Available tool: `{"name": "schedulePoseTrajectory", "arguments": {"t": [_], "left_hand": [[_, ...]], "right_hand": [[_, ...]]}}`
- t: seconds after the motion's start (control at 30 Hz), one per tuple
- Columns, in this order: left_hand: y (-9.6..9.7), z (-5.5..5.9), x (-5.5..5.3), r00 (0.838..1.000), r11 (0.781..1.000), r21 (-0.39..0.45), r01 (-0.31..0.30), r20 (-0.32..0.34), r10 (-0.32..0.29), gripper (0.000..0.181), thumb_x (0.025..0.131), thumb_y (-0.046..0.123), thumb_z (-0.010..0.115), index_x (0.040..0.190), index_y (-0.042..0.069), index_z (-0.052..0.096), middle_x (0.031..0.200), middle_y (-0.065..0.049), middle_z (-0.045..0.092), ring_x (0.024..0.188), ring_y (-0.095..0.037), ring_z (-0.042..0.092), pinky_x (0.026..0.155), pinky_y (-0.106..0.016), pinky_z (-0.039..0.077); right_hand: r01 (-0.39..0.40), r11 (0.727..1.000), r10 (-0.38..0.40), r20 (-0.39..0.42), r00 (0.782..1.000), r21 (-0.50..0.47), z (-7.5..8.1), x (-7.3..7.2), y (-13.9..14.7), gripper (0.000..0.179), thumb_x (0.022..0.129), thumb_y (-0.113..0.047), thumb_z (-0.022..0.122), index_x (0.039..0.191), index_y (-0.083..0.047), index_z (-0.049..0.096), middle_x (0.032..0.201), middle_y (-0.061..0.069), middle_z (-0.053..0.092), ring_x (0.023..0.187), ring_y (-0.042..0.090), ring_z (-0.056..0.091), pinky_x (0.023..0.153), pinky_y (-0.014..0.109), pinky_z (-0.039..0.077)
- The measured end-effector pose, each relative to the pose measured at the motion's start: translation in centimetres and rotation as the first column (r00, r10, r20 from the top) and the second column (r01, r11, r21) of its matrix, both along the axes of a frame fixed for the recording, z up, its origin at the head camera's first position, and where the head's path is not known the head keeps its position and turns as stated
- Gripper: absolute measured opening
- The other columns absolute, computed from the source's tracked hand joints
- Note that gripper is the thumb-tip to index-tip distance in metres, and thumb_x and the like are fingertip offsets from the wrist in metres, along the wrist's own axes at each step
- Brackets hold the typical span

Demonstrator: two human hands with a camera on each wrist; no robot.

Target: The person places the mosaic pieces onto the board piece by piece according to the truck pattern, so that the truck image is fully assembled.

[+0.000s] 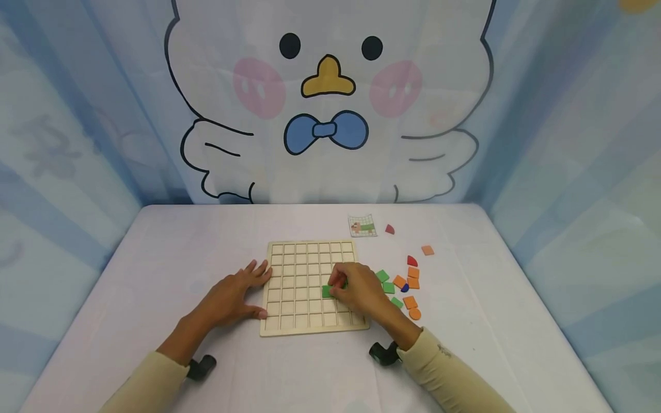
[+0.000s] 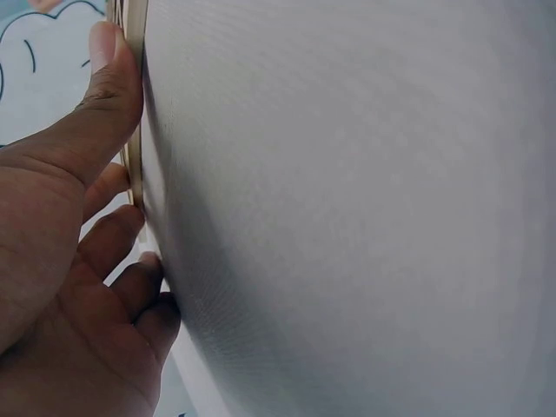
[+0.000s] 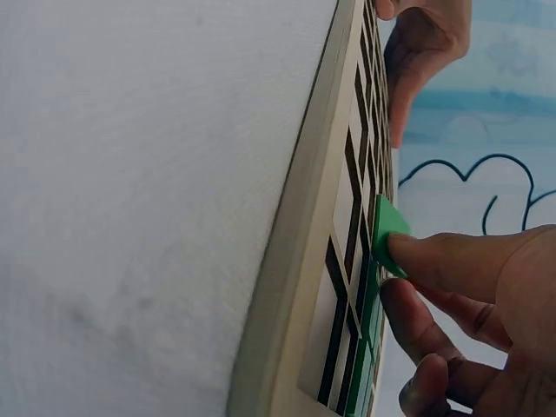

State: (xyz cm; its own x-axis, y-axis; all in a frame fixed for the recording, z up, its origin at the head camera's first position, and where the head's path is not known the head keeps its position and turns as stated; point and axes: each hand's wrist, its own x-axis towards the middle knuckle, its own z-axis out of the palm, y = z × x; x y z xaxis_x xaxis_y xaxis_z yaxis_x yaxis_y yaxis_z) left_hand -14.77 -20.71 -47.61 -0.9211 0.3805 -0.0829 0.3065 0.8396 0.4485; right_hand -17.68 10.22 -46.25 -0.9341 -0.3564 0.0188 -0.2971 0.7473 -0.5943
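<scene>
Right hand: the right hand is over the right part of the board; its thumb and fingers are bent close together and pinch a green piece.
Green piece: it is at the board, to the right of its middle. In the right wrist view it leans, with its low edge by the squares.
More green: a green strip shows in the board just beside the pinched piece, partly hidden by the hand.
Left hand: the left hand is spread wide, with thumb and fingers touching the left edge of the board. It does not wrap around anything.
Board: the wooden board lies flat on the white table. Thin strips make rows of little boxes on it.
Loose bits: to the right of the board are green squares, orange squares, an orange circle and a dark blue bit.
Red bits: a red wedge is above the orange squares, and a pinkish-red wedge is farther back.
Picture card: a small card with a grid and a colored picture lies behind the board, near its back right corner.
Curtain: a big white bird with a blue bow tie is on the curtain behind the table.
</scene>
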Motion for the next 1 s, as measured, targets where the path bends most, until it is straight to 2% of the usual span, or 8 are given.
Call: {"name": "schedulePoseTrajectory", "arguments": {"t": [0.17,0.3,0.5,0.7,0.8,1.0], "left_hand": [[0.0,0.0,0.0,1.000,1.000,0.005,-0.001,0.001,0.001,0.103,0.078,0.042,0.091,0.162,0.010,0.042,0.172,-0.014,0.032,0.161,-0.047,0.026,0.121,-0.074,0.033],[0.0,0.0,0.0,1.000,1.000,0.011,0.003,-0.001,-0.003,0.103,0.078,0.043,0.091,0.162,0.010,0.043,0.172,-0.014,0.032,0.161,-0.047,0.027,0.120,-0.074,0.033],[-0.2,-0.1,0.0,1.000,1.000,0.006,0.004,-0.010,-0.004,0.103,0.077,0.042,0.091,0.162,0.010,0.043,0.172,-0.014,0.032,0.160,-0.047,0.028,0.120,-0.074,0.034],[-0.1,0.0,0.0,1.000,1.000,0.003,0.000,-0.005,0.000,0.103,0.078,0.042,0.091,0.162,0.011,0.043,0.173,-0.014,0.032,0.160,-0.047,0.027,0.121,-0.073,0.033],[-0.1,0.1,0.1,1.000,1.000,0.001,-0.003,-0.002,0.003,0.103,0.078,0.042,0.091,0.162,0.011,0.043,0.173,-0.014,0.032,0.160,-0.048,0.028,0.121,-0.073,0.033],[0.0,0.2,0.1,1.000,1.000,0.000,-0.008,0.001,0.008,0.102,0.078,0.041,0.092,0.162,0.011,0.043,0.173,-0.014,0.032,0.160,-0.048,0.028,0.121,-0.073,0.032]], "right_hand": [[0.004,0.999,-0.004,-0.008,1.000,0.052,0.2,0.0,-0.2,0.017,0.087,-0.015,0.089,0.086,-0.022,0.073,0.078,-0.009,0.064,0.075,0.009,0.057,0.067,0.027,0.044],[0.010,0.999,-0.011,0.005,1.000,0.045,0.2,-0.2,-0.3,0.017,0.087,-0.014,0.089,0.087,-0.022,0.074,0.078,-0.009,0.064,0.075,0.009,0.057,0.067,0.028,0.044],[0.016,0.999,-0.016,0.021,1.000,-0.031,0.3,-0.2,0.1,0.015,0.087,-0.013,0.088,0.089,-0.021,0.075,0.078,-0.009,0.065,0.077,0.010,0.059,0.073,0.031,0.047],[0.075,0.993,-0.074,0.015,0.997,-0.090,0.5,-0.5,2.0,0.016,0.086,-0.011,0.088,0.093,-0.020,0.077,0.080,-0.010,0.068,0.083,0.014,0.061,0.077,0.033,0.046],[0.127,0.989,-0.126,0.016,0.992,-0.075,0.7,-0.9,3.2,0.017,0.086,-0.011,0.088,0.096,-0.020,0.078,0.083,-0.009,0.070,0.086,0.016,0.060,0.075,0.032,0.043],[0.201,0.979,-0.200,0.026,0.979,-0.033,1.1,-1.4,6.1,0.018,0.088,-0.012,0.086,0.102,-0.020,0.078,0.090,-0.003,0.072,0.066,0.018,0.054,0.059,0.030,0.041]]}}
